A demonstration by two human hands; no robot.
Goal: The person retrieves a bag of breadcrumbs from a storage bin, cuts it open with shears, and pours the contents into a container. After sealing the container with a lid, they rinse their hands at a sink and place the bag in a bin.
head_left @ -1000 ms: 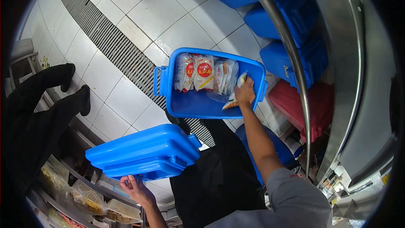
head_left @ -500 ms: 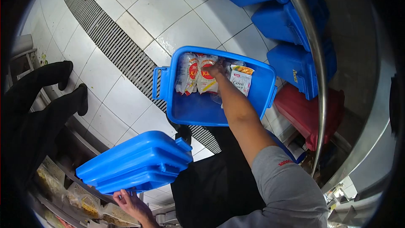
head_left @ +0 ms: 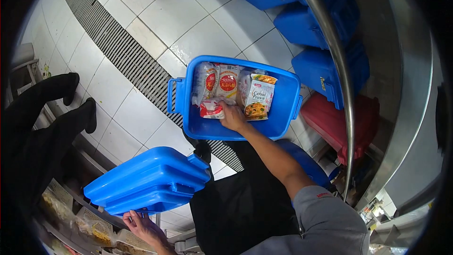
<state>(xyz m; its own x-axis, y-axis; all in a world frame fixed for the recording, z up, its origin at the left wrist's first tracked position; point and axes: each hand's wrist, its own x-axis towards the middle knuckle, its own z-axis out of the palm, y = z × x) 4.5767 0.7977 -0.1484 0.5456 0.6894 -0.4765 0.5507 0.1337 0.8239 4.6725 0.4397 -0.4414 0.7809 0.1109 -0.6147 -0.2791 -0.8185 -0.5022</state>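
Note:
My right hand (head_left: 233,116) reaches into a blue bin (head_left: 283,99) and grips a white and red packet (head_left: 212,108) near the bin's front side. Beyond it lie two clear packets with red round labels, one at the left (head_left: 206,81) and one beside it (head_left: 228,81). A Cereal Prawn packet (head_left: 260,97) rests right of them, partly over a clear bag. Lower left, my left hand (head_left: 139,225) holds the edge of a tilted blue lid (head_left: 146,177), its fingers at the lower rim.
Blue lidded bins (head_left: 325,73) and a red bin (head_left: 347,125) stand at the right behind a curved metal rail (head_left: 347,80). A floor drain grate (head_left: 115,38) crosses the tiles. Another person's dark-clad legs (head_left: 49,113) are at the left, above trays of food (head_left: 96,226).
My right hand has moved down and left inside the bin and now has the white and red packet. The Cereal Prawn packet is uncovered by my arm. The lid is nearly unmoved.

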